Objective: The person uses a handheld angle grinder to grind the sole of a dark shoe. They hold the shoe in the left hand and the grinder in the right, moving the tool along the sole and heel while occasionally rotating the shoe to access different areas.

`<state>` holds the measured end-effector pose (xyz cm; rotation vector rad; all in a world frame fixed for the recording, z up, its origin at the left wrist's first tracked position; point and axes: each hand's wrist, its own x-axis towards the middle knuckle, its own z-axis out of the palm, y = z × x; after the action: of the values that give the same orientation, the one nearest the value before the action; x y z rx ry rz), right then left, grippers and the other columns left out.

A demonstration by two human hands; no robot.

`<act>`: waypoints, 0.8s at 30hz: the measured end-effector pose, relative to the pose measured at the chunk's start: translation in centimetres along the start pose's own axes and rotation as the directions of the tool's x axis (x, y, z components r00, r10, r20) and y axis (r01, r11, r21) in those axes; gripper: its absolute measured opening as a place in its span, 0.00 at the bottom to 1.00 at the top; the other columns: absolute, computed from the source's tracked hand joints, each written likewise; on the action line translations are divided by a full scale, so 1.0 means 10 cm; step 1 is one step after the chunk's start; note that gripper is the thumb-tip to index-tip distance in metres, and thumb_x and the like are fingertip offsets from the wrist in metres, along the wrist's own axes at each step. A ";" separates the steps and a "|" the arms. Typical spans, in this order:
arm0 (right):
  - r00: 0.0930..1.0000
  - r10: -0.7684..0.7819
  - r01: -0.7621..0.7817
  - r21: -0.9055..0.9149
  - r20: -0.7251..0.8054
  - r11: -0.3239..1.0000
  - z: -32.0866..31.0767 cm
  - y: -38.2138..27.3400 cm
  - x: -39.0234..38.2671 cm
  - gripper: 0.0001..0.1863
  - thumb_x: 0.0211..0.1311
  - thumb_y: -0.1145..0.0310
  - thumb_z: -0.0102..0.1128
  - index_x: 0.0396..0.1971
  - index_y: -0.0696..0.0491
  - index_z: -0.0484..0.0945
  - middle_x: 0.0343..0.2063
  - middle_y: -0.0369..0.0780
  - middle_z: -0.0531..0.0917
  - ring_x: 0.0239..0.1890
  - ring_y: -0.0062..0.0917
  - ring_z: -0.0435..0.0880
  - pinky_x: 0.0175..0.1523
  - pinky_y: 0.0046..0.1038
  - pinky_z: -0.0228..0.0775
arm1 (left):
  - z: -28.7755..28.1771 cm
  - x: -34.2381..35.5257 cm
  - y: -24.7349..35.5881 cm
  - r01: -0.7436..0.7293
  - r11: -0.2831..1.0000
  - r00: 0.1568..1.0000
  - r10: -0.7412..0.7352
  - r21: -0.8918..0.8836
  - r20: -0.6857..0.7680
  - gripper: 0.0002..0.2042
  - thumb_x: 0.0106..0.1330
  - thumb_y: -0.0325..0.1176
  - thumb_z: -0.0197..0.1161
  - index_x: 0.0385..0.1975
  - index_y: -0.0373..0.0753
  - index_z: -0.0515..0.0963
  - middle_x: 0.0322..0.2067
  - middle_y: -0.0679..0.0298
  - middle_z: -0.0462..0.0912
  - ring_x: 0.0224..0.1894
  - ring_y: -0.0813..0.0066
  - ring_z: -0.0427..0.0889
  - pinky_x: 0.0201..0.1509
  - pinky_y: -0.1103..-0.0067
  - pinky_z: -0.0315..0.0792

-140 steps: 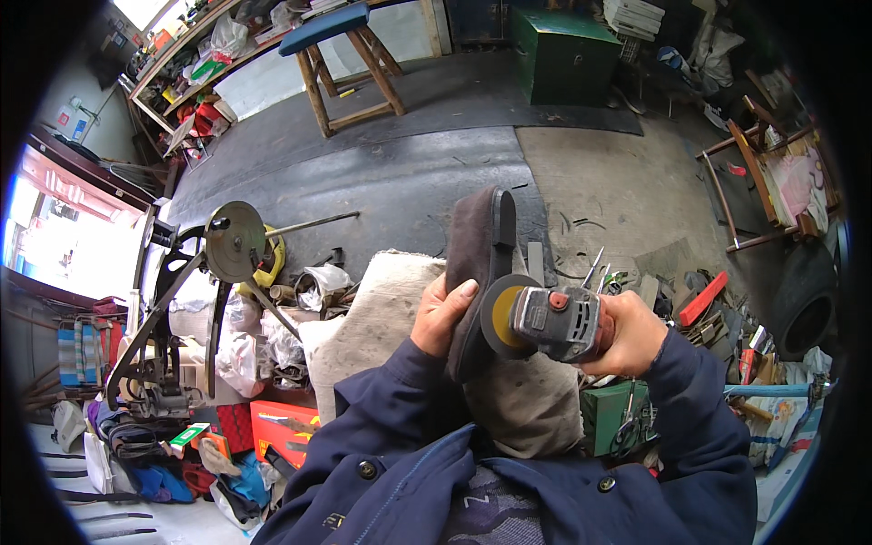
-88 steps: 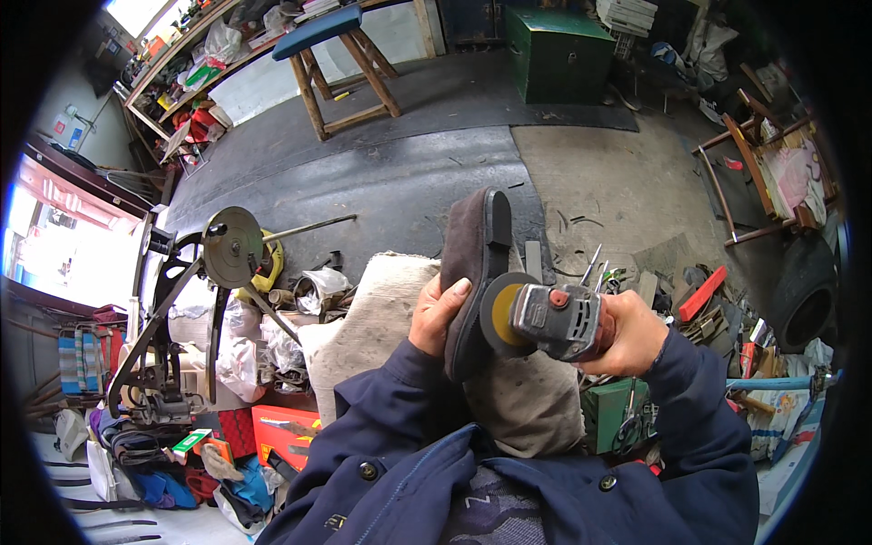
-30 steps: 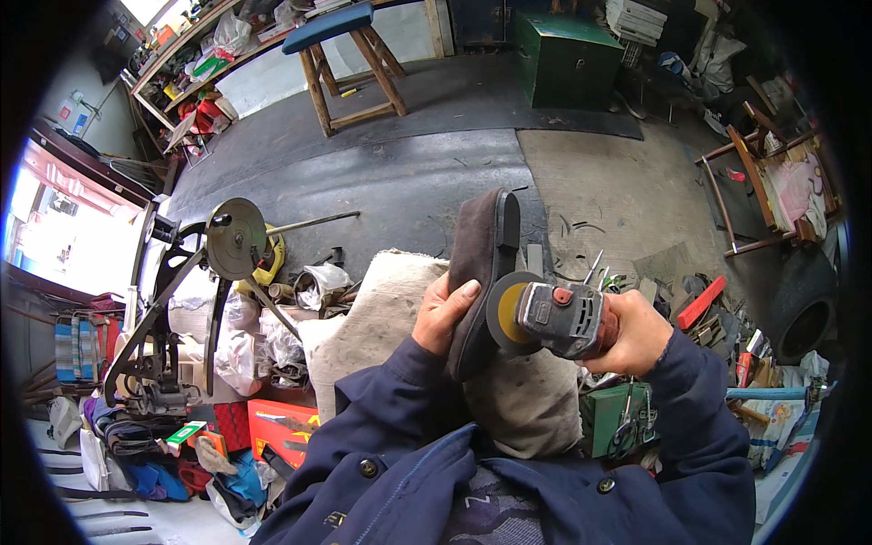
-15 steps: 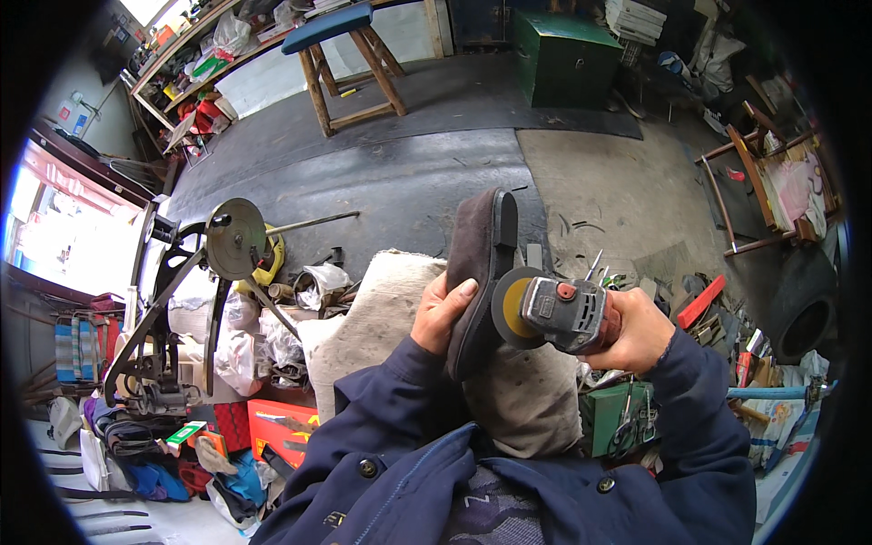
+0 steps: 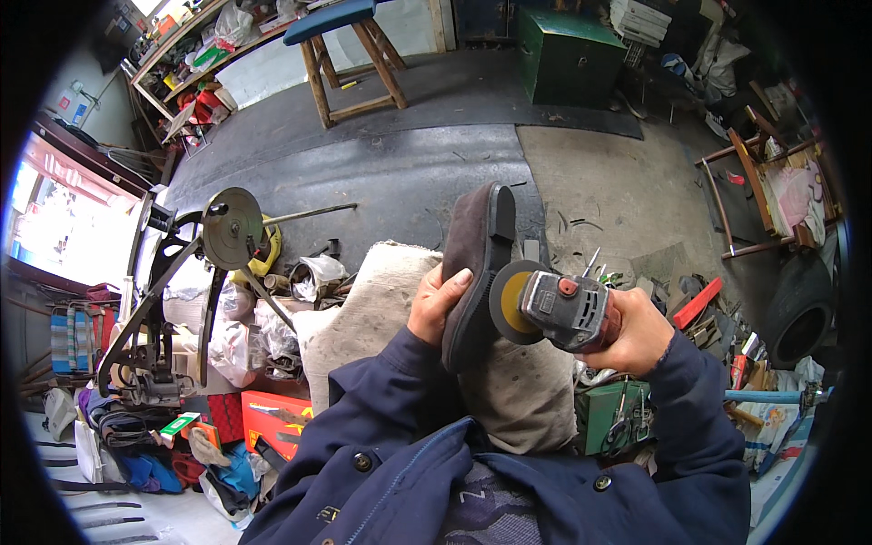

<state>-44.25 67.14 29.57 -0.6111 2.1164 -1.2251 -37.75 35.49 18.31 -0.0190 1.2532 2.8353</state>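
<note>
My left hand [image 5: 434, 309] is closed around a dark brown suede shoe [image 5: 468, 236], held lengthwise and tipped on its side, dark sole facing right. My right hand [image 5: 634, 334] grips a worn grey and red angle grinder [image 5: 572, 313]. The grinder's dark disc with a yellow centre [image 5: 514, 304] is at the sole's right edge; I cannot tell whether it touches. Beneath both hands a stained beige cloth [image 5: 518, 409] is draped over my lap.
A black hand-cranked machine [image 5: 232, 232] stands at left, by piled bags and scraps [image 5: 236, 354]. Tools, offcuts [image 5: 699, 300] and a tyre [image 5: 804, 318] lie at right. A stool [image 5: 331, 27], green chest [image 5: 568, 68] and wooden chair [image 5: 754, 182] stand farther off.
The whole view has shifted slightly, with the shoe and my left hand now a little higher and farther left in the picture. Both holds look the same as before.
</note>
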 end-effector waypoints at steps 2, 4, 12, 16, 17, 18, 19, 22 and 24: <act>0.999 -0.043 0.043 -0.072 -0.009 0.996 -0.02 -0.09 0.02 0.24 0.47 0.68 0.86 0.44 0.58 0.86 0.32 0.41 0.92 0.33 0.21 0.90 0.47 0.28 0.84 | 0.00 0.00 0.01 -0.028 0.999 0.998 0.027 0.019 0.051 0.16 0.85 0.35 0.62 0.64 0.32 0.81 0.52 0.59 0.92 0.51 0.75 0.91 0.59 0.76 0.84; 0.999 -0.042 0.041 -0.111 -0.004 0.993 -0.03 -0.17 0.04 0.24 0.47 0.68 0.86 0.44 0.58 0.86 0.32 0.41 0.92 0.33 0.22 0.90 0.47 0.28 0.84 | 0.01 -0.01 -0.01 -0.023 0.999 0.999 0.022 0.035 0.028 0.16 0.85 0.35 0.62 0.64 0.32 0.81 0.53 0.59 0.92 0.52 0.75 0.90 0.60 0.76 0.83; 0.999 0.028 -0.025 -0.101 0.036 0.995 -0.03 -0.08 0.03 0.25 0.47 0.67 0.86 0.45 0.58 0.86 0.33 0.42 0.94 0.35 0.23 0.93 0.47 0.30 0.85 | 0.01 -0.01 -0.02 -0.040 0.996 0.999 0.037 0.083 0.035 0.16 0.85 0.35 0.62 0.64 0.32 0.80 0.52 0.62 0.91 0.51 0.77 0.89 0.59 0.77 0.82; 0.999 0.014 -0.011 -0.088 0.029 0.996 -0.02 -0.06 0.00 0.25 0.47 0.67 0.86 0.45 0.58 0.86 0.32 0.42 0.93 0.34 0.21 0.91 0.47 0.29 0.84 | 0.00 -0.02 0.00 -0.029 0.997 0.999 0.025 0.077 0.046 0.16 0.85 0.35 0.62 0.65 0.33 0.80 0.53 0.62 0.91 0.52 0.77 0.89 0.60 0.77 0.82; 0.999 -0.007 0.009 -0.056 0.033 0.998 -0.02 -0.08 0.00 0.24 0.48 0.71 0.85 0.46 0.60 0.86 0.35 0.40 0.93 0.36 0.19 0.89 0.49 0.27 0.83 | -0.01 -0.02 0.00 -0.032 0.997 0.997 0.027 0.069 0.067 0.16 0.85 0.34 0.62 0.65 0.33 0.80 0.53 0.62 0.91 0.52 0.77 0.89 0.60 0.77 0.82; 0.999 0.018 -0.017 -0.025 0.040 1.000 -0.02 -0.10 0.00 0.24 0.49 0.76 0.84 0.47 0.61 0.86 0.38 0.38 0.93 0.39 0.17 0.87 0.50 0.26 0.82 | -0.01 -0.02 -0.01 -0.028 0.996 0.998 0.023 0.080 0.056 0.16 0.85 0.34 0.61 0.65 0.33 0.79 0.53 0.62 0.91 0.52 0.77 0.89 0.60 0.77 0.82; 0.998 0.041 -0.041 0.006 0.048 0.999 -0.03 -0.11 0.00 0.23 0.49 0.80 0.83 0.48 0.63 0.86 0.40 0.35 0.92 0.42 0.14 0.85 0.52 0.25 0.81 | -0.01 -0.02 -0.01 -0.030 0.996 0.998 0.025 0.081 0.062 0.16 0.85 0.34 0.61 0.65 0.33 0.79 0.54 0.62 0.91 0.52 0.77 0.89 0.60 0.77 0.82; 0.997 0.058 -0.055 -0.045 0.059 0.997 -0.04 -0.13 0.01 0.23 0.50 0.81 0.82 0.48 0.63 0.86 0.41 0.35 0.92 0.43 0.15 0.86 0.53 0.25 0.81 | -0.01 -0.02 -0.01 -0.037 0.995 0.997 0.030 0.088 0.076 0.17 0.85 0.34 0.61 0.66 0.33 0.79 0.55 0.61 0.91 0.53 0.77 0.89 0.61 0.77 0.82; 1.000 0.005 -0.003 -0.049 0.029 0.999 -0.02 -0.09 0.03 0.23 0.49 0.73 0.84 0.46 0.59 0.86 0.36 0.39 0.93 0.37 0.18 0.88 0.49 0.28 0.83 | 0.00 -0.02 -0.01 -0.035 0.996 0.997 0.029 0.085 0.070 0.17 0.85 0.35 0.62 0.66 0.33 0.79 0.55 0.61 0.90 0.54 0.76 0.89 0.62 0.76 0.82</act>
<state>-44.50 66.66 30.40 -0.6420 2.1276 -1.1586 -37.52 35.52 18.22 0.1019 1.3714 2.7793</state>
